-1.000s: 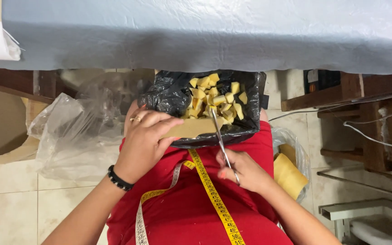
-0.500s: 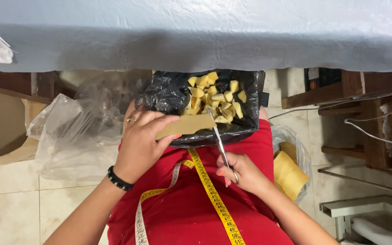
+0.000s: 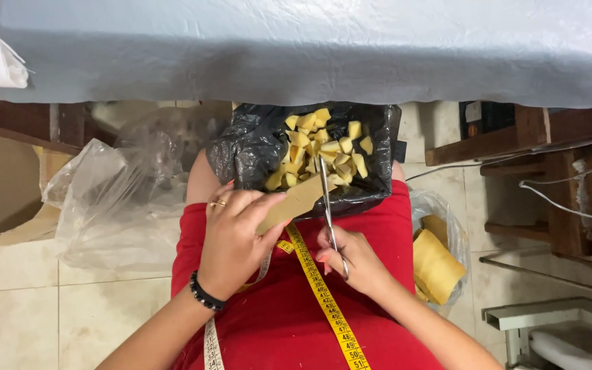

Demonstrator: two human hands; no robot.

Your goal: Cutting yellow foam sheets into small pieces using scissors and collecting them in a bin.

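The head view looks straight down on a person's lap in a red garment [image 3: 289, 322]. The left hand [image 3: 234, 240], with a ring on one finger and a black bead bracelet [image 3: 205, 294] at the wrist, is closed on a tan strip of foam-like material [image 3: 294, 204], fingers on top and thumb below, holding it slanted over the near edge of a black plastic bag [image 3: 241, 154]. The right hand [image 3: 351, 257] has its fingers in the handles of a pair of scissors [image 3: 327, 205]; the blades point away from the body and meet the far end of the strip, looking nearly together, though I cannot tell whether they bite into it. The black bag rests on the lap and holds a heap of small yellow cut pieces [image 3: 320, 151]. A yellow measuring tape [image 3: 320, 294] hangs down the front of the garment. A clear plastic bag [image 3: 114, 199] lies on the tiled floor to the left; another bag with larger yellow pieces [image 3: 436, 264] sits to the right. A grey cloth-covered table edge [image 3: 310, 48] spans the top
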